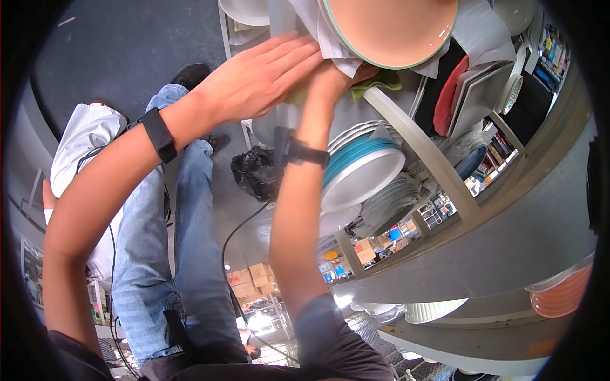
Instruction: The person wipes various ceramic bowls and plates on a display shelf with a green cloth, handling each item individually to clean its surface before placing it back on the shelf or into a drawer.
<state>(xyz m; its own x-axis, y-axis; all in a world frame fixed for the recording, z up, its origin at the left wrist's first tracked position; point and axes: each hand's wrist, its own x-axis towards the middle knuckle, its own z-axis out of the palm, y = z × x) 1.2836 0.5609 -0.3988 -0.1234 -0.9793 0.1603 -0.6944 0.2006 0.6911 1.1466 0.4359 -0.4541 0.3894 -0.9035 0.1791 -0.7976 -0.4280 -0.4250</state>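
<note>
My left hand (271, 76) lies flat with straight fingers, and its fingertips reach the white paper (329, 33) at the edge of a peach-coloured plate with a green rim (391, 28). Just beside it, my right hand (331, 83) reaches under the paper's lower edge by the plate. Its fingers are partly hidden, so its grip is unclear. A green cloth (381, 85) shows next to the right hand, on the shelf's pale edge. Both wrists carry black straps.
White and teal plates (364, 176) stand stacked in the rack below. Right of them are a red dish (450, 95) and square grey plates (481, 97). A black plastic bag (252, 171) and a cable (233, 233) are near my legs. Another person in white trousers (83, 133) is at left.
</note>
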